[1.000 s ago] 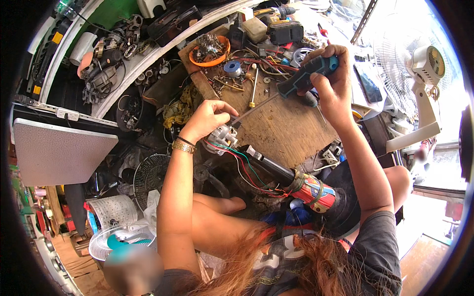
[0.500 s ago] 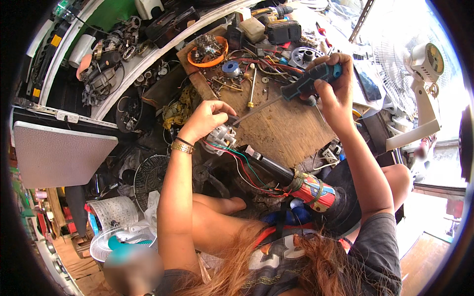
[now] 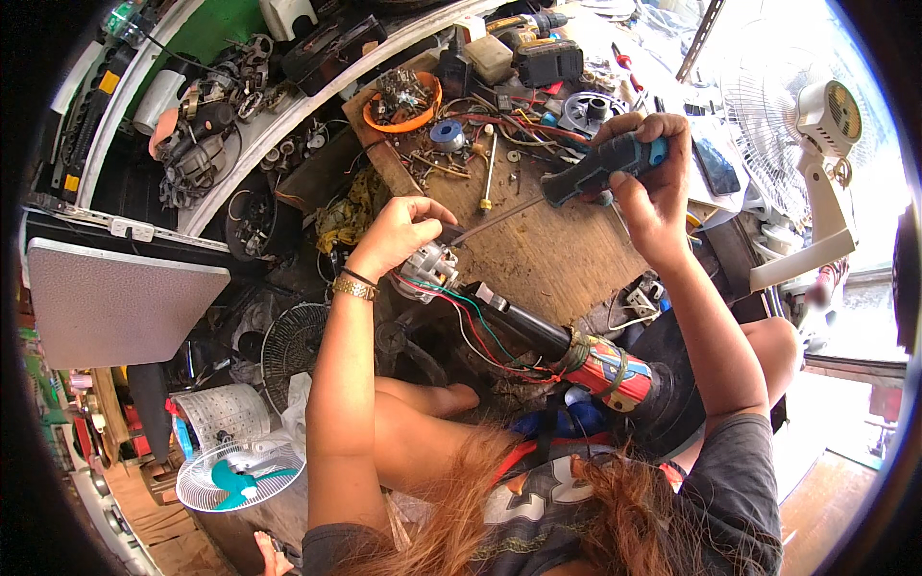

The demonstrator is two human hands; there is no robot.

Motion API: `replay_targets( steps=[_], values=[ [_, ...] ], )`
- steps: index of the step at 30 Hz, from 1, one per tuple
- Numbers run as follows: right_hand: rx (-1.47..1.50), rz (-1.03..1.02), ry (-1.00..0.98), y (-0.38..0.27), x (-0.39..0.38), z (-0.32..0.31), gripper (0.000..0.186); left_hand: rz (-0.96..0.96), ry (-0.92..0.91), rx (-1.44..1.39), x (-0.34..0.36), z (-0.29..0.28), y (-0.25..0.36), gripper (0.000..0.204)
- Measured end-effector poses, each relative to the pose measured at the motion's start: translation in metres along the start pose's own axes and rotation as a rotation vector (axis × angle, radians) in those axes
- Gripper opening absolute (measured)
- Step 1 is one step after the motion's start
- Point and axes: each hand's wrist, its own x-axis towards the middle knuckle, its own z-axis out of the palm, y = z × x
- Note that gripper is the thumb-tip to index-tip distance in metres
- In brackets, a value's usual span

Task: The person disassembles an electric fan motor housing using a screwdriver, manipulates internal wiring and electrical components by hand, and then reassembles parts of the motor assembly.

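My right hand (image 3: 653, 187) is wrapped round the black and teal handle of a screwdriver (image 3: 588, 175). Its thin shaft slants down to the left, and the tip is close to the fingers of my left hand (image 3: 405, 233). That hand, a gold watch on its wrist, has its fingers curled on the top end of a silver motor (image 3: 429, 271); its exact grip is partly hidden. Red, green and white wires (image 3: 477, 317) run from the motor along a black tube (image 3: 528, 324). A colourful wrapping (image 3: 615, 370) is tied round the tube's lower end.
A worn wooden board (image 3: 557, 259) carries a solder spool (image 3: 448, 135), an orange bowl of small parts (image 3: 403, 123) and loose cables. Behind are a cordless drill (image 3: 526, 27) and a battery pack (image 3: 549, 62). A white fan (image 3: 831, 120) stands right; a teal-bladed fan (image 3: 240, 475) stands lower left.
My right hand has shifted slightly down, and the screwdriver handle has turned a little. My left hand stays put. At lower left another person's head has left the view, uncovering the teal-bladed fan.
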Motion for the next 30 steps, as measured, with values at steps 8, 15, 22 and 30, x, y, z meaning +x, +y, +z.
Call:
replay_targets(
  steps=[8, 15, 22, 30],
  values=[
    [-0.031, -0.101, -0.095, -0.005, -0.009, -0.007, 0.041, -0.001, 0.010, -0.008, 0.000, 0.001, 0.000, 0.021],
    [-0.017, -0.049, -0.003, -0.010, -0.014, -0.011, 0.042, 0.025, 0.033, 0.000, 0.000, 0.000, -0.005, 0.021],
    [-0.051, -0.044, 0.042, -0.014, -0.008, -0.004, 0.042, 0.029, 0.045, 0.005, -0.001, 0.001, 0.000, 0.022],
    [-0.012, -0.012, 0.033, -0.005, -0.007, 0.002, 0.041, 0.034, 0.033, -0.014, -0.001, 0.000, -0.002, 0.024]
  ],
)
